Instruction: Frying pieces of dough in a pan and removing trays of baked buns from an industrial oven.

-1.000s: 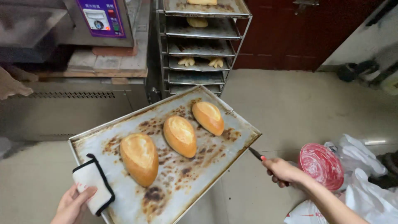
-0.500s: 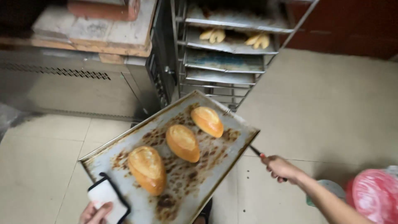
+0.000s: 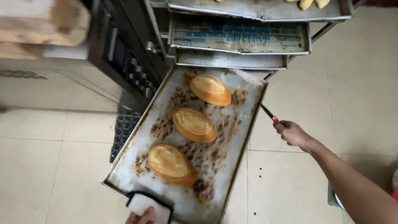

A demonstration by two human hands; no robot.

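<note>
Rack point(image 3: 248, 37) hides tray's point(image 3: 232, 174) far edge; left hand point(image 3: 143, 216) cropped.

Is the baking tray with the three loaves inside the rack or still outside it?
Mostly out: only the far edge of the baking tray meets the rack; the left hand holds its near edge.

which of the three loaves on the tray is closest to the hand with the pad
The loaf at the near end of the tray, just above the left hand gripping the white pad. The other two loaves lie farther up, toward the rack.
</note>
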